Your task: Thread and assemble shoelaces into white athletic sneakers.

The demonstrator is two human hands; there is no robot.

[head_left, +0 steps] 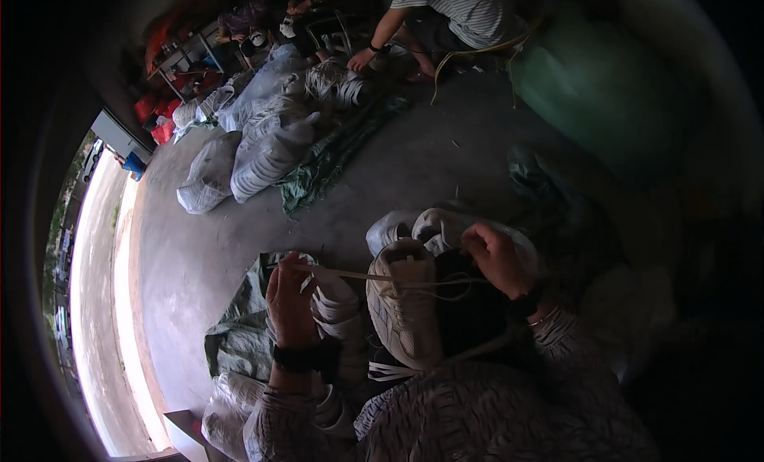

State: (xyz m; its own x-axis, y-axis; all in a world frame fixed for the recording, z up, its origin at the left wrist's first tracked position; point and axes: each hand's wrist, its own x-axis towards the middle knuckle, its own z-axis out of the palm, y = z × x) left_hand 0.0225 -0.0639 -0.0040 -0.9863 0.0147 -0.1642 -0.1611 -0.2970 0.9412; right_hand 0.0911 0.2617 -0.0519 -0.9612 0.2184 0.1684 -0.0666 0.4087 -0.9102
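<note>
A pale sneaker (403, 323) rests on my lap, toe toward me, its upper laced. From its top, a flat light shoelace (342, 273) runs out tautly to the left. My left hand (291, 303) pinches that lace near its dark tip. On the other side my right hand (499, 259) is raised with curled fingers, and a thinner stretch of lace leads toward it. The exact grip of the right fingers is partly hidden in shadow. Loose white laces (387, 371) lie beside the sneaker's toe.
More pale shoes (338, 315) are stacked by my left forearm, near green sheeting (239, 343). Other shoes (438, 227) lie beyond my lap. Bagged shoes (270, 148) cover the floor ahead. A large green sack (605, 96) stands far right; a person in a striped shirt (469, 12) works behind.
</note>
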